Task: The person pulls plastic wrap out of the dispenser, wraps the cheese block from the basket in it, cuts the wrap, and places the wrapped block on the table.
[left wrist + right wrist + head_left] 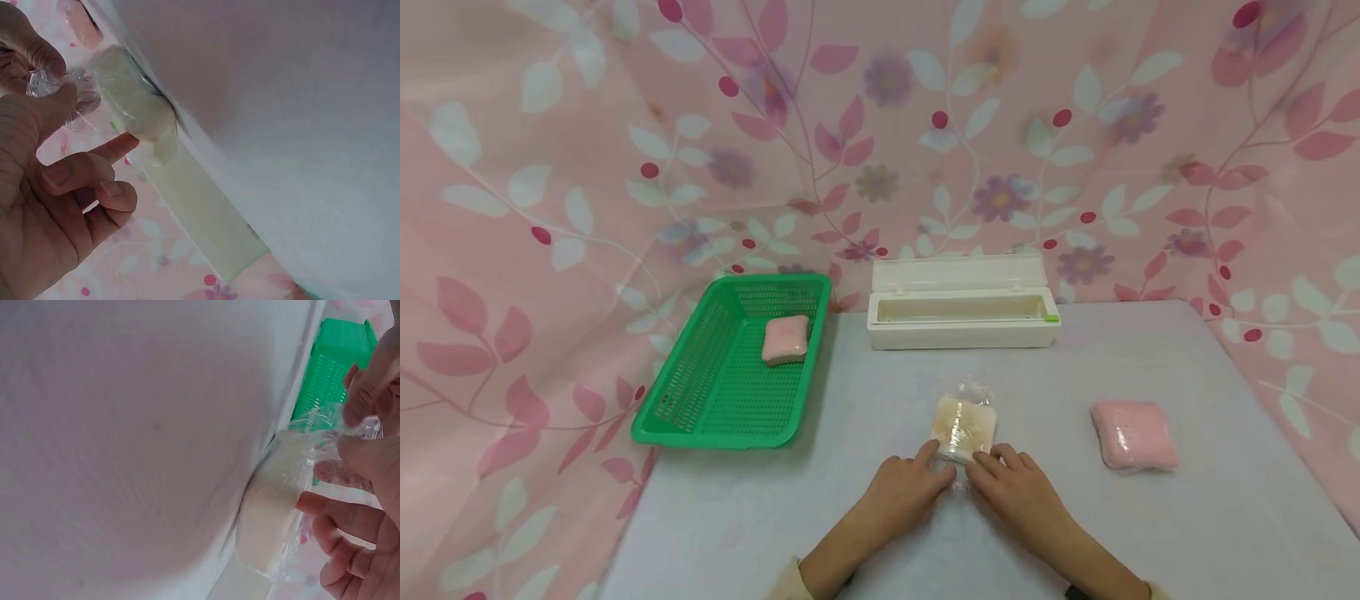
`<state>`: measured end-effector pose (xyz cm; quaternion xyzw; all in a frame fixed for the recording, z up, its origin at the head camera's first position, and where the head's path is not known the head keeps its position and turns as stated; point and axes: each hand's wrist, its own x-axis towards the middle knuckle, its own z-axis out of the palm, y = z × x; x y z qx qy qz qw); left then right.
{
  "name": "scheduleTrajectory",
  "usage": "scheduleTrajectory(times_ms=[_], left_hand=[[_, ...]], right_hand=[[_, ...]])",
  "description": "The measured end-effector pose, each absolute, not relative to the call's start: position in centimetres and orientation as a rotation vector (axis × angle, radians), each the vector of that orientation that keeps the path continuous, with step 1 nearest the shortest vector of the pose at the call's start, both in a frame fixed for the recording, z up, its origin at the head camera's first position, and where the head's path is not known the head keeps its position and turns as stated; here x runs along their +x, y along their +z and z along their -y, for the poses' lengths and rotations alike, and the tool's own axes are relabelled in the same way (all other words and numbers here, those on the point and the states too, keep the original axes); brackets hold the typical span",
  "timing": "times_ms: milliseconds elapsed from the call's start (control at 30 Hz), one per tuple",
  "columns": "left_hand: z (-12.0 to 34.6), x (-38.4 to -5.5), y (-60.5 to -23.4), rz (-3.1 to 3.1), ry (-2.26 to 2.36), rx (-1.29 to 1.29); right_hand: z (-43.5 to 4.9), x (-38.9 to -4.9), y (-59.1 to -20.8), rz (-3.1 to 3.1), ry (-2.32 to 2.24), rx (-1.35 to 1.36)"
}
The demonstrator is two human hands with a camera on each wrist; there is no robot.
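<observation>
A cream-white, rounded square block [964,427] with a tan patch on top sits in clear plastic wrap [325,419] at the middle of the table. My left hand [901,498] and right hand [1021,500] meet at its near edge, one at each corner. In the left wrist view, the left hand [44,181] pinches crumpled wrap near the thumb, while one finger reaches to the block's side. The right wrist view has the right hand [362,519] with its thumb on gathered wrap and a fingertip against the block.
A wrapped pink block [1135,435] lies to the right. At the left stands a green basket [730,437] containing another pink block [786,340]. Behind the hands is a long white box [962,336] with its clear lid raised. Floral cloth [887,125] hangs behind the table.
</observation>
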<state>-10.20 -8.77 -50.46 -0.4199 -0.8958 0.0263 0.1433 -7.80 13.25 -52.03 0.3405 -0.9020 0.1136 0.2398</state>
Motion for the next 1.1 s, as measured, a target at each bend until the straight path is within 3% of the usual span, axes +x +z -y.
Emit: scheduleTrajectory(times_ms=[200, 700, 1100], left_hand=[[8.7, -10.5, -50.0, 2.598, -0.082, -1.151], [6.2, -14.0, -49.1, 2.761, -0.46, -0.892], [5.5, -15.6, -50.7, 2.996, -0.584, -0.622]], right_hand=[[-13.4, -8.2, -51.4, 2.478, 0.458, 0.867], [-13.5, -11.0, -49.6, 2.806, 0.881, 0.324], [-13.1, -12.9, -49.7, 2.949, 0.892, 0.205]])
